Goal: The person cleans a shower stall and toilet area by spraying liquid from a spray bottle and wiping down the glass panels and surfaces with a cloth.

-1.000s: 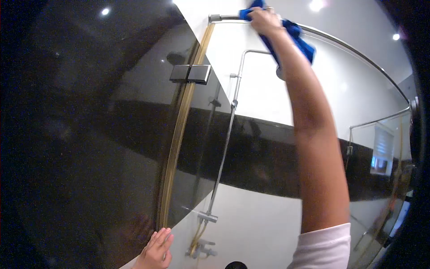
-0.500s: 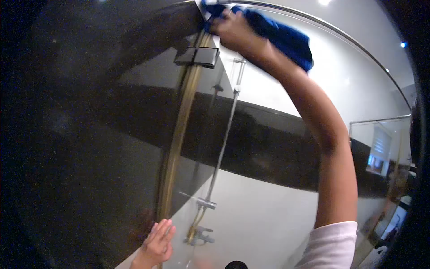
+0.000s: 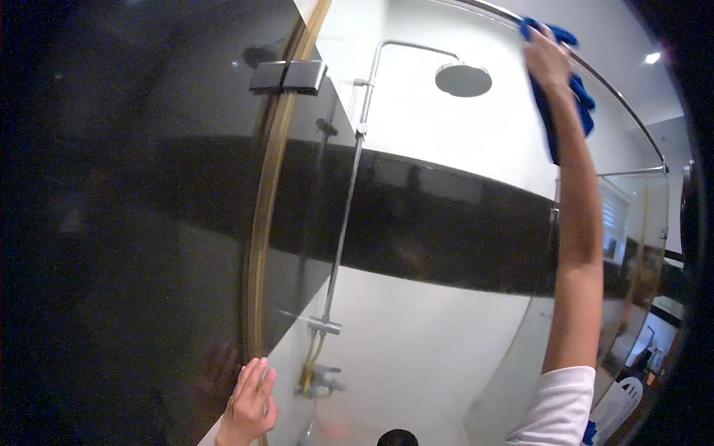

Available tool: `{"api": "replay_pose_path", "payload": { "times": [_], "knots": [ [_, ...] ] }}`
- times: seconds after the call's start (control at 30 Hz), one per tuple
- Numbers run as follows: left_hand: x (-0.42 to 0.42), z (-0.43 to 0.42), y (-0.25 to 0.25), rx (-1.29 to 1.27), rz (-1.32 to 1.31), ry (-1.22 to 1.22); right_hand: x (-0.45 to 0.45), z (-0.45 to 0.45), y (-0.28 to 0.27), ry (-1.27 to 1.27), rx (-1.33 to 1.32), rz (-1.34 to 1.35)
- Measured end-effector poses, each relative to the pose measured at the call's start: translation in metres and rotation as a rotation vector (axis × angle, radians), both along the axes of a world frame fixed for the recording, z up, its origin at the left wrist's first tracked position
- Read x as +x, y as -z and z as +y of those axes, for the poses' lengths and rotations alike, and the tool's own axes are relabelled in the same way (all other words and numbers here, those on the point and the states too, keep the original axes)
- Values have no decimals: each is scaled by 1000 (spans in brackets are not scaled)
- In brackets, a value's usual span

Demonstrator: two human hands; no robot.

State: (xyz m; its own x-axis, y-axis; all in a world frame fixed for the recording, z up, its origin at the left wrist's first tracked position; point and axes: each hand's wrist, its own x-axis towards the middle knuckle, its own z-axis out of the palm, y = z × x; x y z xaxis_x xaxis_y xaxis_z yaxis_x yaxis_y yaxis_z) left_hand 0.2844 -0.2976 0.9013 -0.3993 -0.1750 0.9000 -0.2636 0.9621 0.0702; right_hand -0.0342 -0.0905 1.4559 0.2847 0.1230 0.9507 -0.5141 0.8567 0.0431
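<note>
High at the upper right, my right hand (image 3: 549,63) grips a blue cloth (image 3: 543,111). The cloth is pressed around the metal rail (image 3: 613,93) that curves along the top of the shower, and its loose part hangs down beside my forearm. At the lower left my left hand (image 3: 249,405) has its fingers stretched out, close together, against the edge of the dark glossy panel (image 3: 149,297). It holds nothing. Just above its fingertips runs a yellowish vertical seal strip (image 3: 264,223).
A metal hinge (image 3: 288,77) sits on the panel's edge. Inside the shower are a round shower head (image 3: 463,79), its upright pipe (image 3: 346,215) and a mixer tap (image 3: 321,380). Glass (image 3: 632,223) stands at the right, with a white chair (image 3: 623,409) low beyond it.
My right hand has carried the blue cloth rightward along the top rail, away from the hinge. The view has shifted, and the shower head now shows. My left hand stays against the panel.
</note>
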Motion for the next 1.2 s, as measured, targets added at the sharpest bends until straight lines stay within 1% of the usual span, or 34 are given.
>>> {"api": "replay_pose_path", "payload": {
  "times": [0.03, 0.07, 0.1, 0.13, 0.17, 0.2, 0.23, 0.27, 0.3, 0.33, 0.37, 0.4, 0.43, 0.47, 0.5, 0.53, 0.57, 0.6, 0.63, 0.67, 0.7, 0.77, 0.8, 0.87, 0.9, 0.93, 0.97, 1.0, 1.03, 1.07, 1.1, 1.13, 1.17, 1.2],
  "knots": [
    [0, 0, 1, 0, 3, -12, -2, -25, -9, -11, 17, 190],
    [-1, 1, 2, 0, -7, 2, 23, -52, -10, -138, 131, 95],
    [0, 1, 2, -4, -11, -9, 63, -83, 10, -362, 105, 356],
    [1, 1, 1, -9, -18, -19, 90, -109, 20, -361, 246, 373],
    [1, 2, -1, -6, -25, -23, 114, -133, 29, -163, 394, 409],
    [-1, 0, 2, -13, -36, -4, 126, -188, 23, -324, 636, 244],
    [-1, 0, 2, -23, -25, -17, 132, -189, 52, -328, 592, 399],
    [-1, 0, 3, -33, -10, -33, 137, -176, 93, -333, 546, 558],
    [-1, 1, 4, -46, -20, -48, 131, -156, 115, -371, 636, 589],
    [-1, 2, 4, -50, -23, -38, 115, -132, 130, -298, 656, 559],
    [-1, 3, 4, -45, -26, -52, 87, -104, 139, -292, 647, 575],
    [-2, 2, 4, -38, -25, -66, 64, -64, 147, -249, 600, 491],
    [-2, 0, 6, -54, -33, -66, 34, -24, 147, -268, 539, 347],
    [-4, 0, 5, -58, -31, -58, -2, 15, 143, -277, 391, 293],
    [-5, -1, 5, -54, -28, -61, -35, 57, 140, -203, 217, 259],
    [-5, -1, 5, -46, -24, -67, -84, 103, 130, -146, 110, 343],
    [-5, 1, 3, -43, -17, -68, -130, 148, 133, -113, -25, 245],
    [-6, 3, -1, -45, -12, -67, -154, 180, 139, -104, -251, -5],
    [-6, 4, -3, -45, -11, -65, -168, 203, 143, -169, -389, -164],
    [-6, 5, -4, -36, -9, -65, -161, 206, 146, -233, -522, -324],
    [-6, 6, -7, -29, 3, -59, -157, 199, 145, -232, -513, -321],
    [-4, 5, -7, -13, 19, -54, -140, 174, 144, -83, -521, -318],
    [-2, 2, -6, 9, 29, -23, -135, 157, 136, -65, -468, -226],
    [-1, -1, -4, 35, 42, 6, -83, 107, 120, -117, -306, -141],
    [0, -1, -3, 43, 42, 24, -75, 81, 104, -92, -216, 83],
    [1, -2, -2, 51, 44, 40, -42, 48, 96, -119, -116, 155],
    [2, -2, -1, 54, 52, 34, -13, 15, 83, -171, 2, 204],
    [4, -2, 1, 52, 48, 36, 28, -17, 83, -219, 113, 142],
    [4, -2, 1, 51, 44, 40, 51, -45, 74, -149, 222, 206],
    [5, 0, -2, 58, 48, 38, 68, -73, 63, -66, 236, 366],
    [6, 3, -7, 42, 42, 35, 93, -90, 53, -205, 339, 421],
    [6, 5, -8, 25, 38, 33, 134, -101, 64, -174, 454, 180],
    [6, 6, -8, 33, 39, 37, 146, -125, 60, -171, 543, 234],
    [5, 7, -8, 42, 47, 49, 153, -172, 58, -83, 646, 281]
  ]
}}
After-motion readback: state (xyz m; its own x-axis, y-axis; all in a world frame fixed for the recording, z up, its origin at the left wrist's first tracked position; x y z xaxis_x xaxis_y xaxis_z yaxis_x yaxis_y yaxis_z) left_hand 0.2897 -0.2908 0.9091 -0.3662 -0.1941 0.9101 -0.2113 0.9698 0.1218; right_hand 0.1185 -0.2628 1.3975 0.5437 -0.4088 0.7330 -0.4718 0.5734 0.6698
